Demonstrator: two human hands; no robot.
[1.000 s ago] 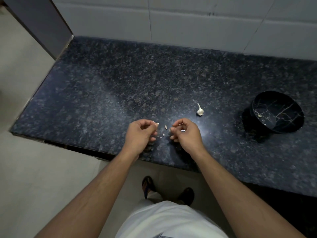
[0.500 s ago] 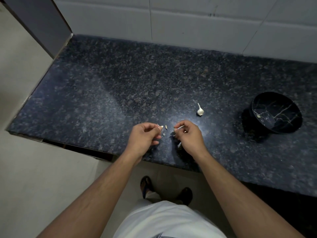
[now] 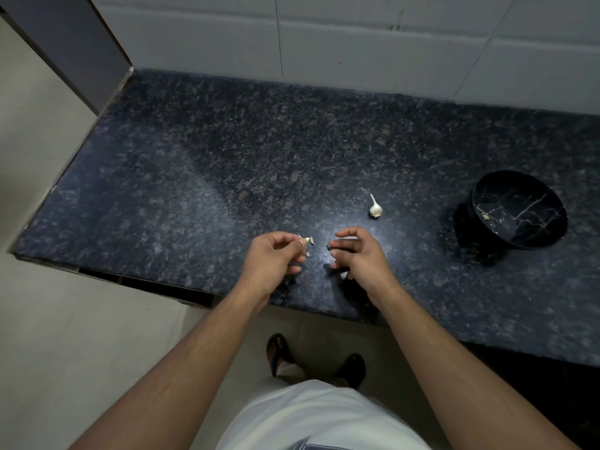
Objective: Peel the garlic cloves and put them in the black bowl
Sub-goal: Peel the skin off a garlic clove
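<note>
1. The left hand (image 3: 271, 259) pinches a garlic clove (image 3: 306, 242) at its fingertips, fingers curled, just above the dark granite counter (image 3: 194, 190).
2. The right hand (image 3: 360, 254) sits just right of that pinch, apart from it, fingers loosely curled; whether it holds a scrap of skin I cannot tell.
3. An unpeeled garlic piece (image 3: 375, 208) lies on the counter beyond the right hand.
4. The black bowl (image 3: 519, 209) stands well right of both hands (one pale clove (image 3: 485, 217) inside).
</note>
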